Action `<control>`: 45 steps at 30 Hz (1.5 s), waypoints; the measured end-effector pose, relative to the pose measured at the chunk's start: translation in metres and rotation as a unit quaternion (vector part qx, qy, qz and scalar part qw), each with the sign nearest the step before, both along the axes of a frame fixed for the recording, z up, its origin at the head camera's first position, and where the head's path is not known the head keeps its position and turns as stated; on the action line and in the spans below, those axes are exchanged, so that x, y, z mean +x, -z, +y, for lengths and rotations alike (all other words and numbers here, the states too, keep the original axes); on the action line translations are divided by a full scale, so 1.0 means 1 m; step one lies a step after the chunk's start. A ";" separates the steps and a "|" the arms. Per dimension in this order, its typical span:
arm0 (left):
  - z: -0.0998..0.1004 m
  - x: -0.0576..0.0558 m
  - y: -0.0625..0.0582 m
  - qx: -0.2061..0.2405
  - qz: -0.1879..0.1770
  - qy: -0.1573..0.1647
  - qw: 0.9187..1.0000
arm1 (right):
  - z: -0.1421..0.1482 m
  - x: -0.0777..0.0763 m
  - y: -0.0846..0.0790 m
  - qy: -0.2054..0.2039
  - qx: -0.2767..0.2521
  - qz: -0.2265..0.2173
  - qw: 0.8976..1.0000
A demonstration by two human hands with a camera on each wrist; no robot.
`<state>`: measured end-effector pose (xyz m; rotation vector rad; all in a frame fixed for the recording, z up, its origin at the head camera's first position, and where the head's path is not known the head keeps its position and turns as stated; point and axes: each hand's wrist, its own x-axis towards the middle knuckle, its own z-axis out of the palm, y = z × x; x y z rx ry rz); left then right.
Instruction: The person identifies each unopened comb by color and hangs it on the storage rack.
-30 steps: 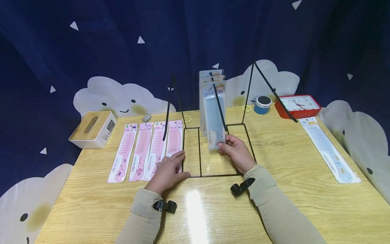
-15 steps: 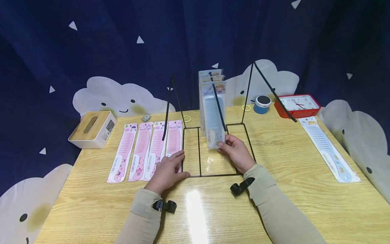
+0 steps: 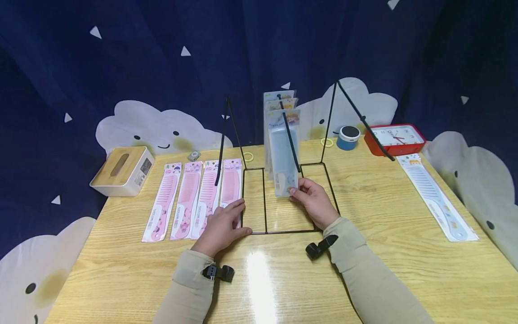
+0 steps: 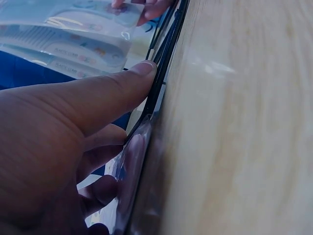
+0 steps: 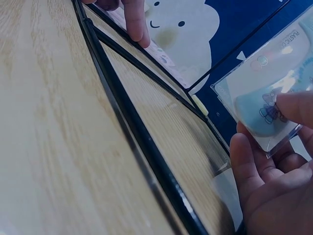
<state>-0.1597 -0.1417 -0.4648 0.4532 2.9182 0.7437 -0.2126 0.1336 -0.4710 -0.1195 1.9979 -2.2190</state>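
Observation:
My right hand (image 3: 317, 204) pinches the lower right corner of a blue comb in a clear packet (image 3: 284, 153), thumb on the front face in the right wrist view. That packet hangs upright from the middle hook of a black wire display rack (image 3: 265, 202), with more comb packets (image 3: 280, 96) hanging behind it. At the rack's front left corner rests my left hand (image 3: 221, 228). Its thumb (image 4: 132, 83) presses on the front bar, and its fingers reach along the left bar. Four-sided wire squares form the rack's base. The left hand partly covers the nearest pink comb packet (image 3: 231, 186).
Several pink comb packets (image 3: 187, 200) lie in a row left of the rack. A blue comb packet (image 3: 437, 198) lies far right, by a red clock (image 3: 395, 140). A blue speaker (image 3: 348, 138), yellow rings (image 3: 327, 143) and a tissue box (image 3: 123, 172) stand or lie at the back.
The packet in my right hand has tilted slightly, and glare now covers more of the comb's teeth. Both hands have stayed in place.

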 end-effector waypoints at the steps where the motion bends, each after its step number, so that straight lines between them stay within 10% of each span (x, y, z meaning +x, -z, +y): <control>1: 0.000 0.000 0.000 0.001 -0.001 -0.001 1.000 | 0.000 0.000 0.000 0.000 -0.001 0.000 1.000; 31: 0.000 -0.001 0.001 -0.003 0.008 0.000 1.000 | 0.008 -0.003 0.000 0.018 0.015 0.010 1.000; 45: -0.001 0.000 0.002 0.010 0.011 0.004 1.000 | 0.074 -0.008 -0.002 0.081 0.120 0.073 0.987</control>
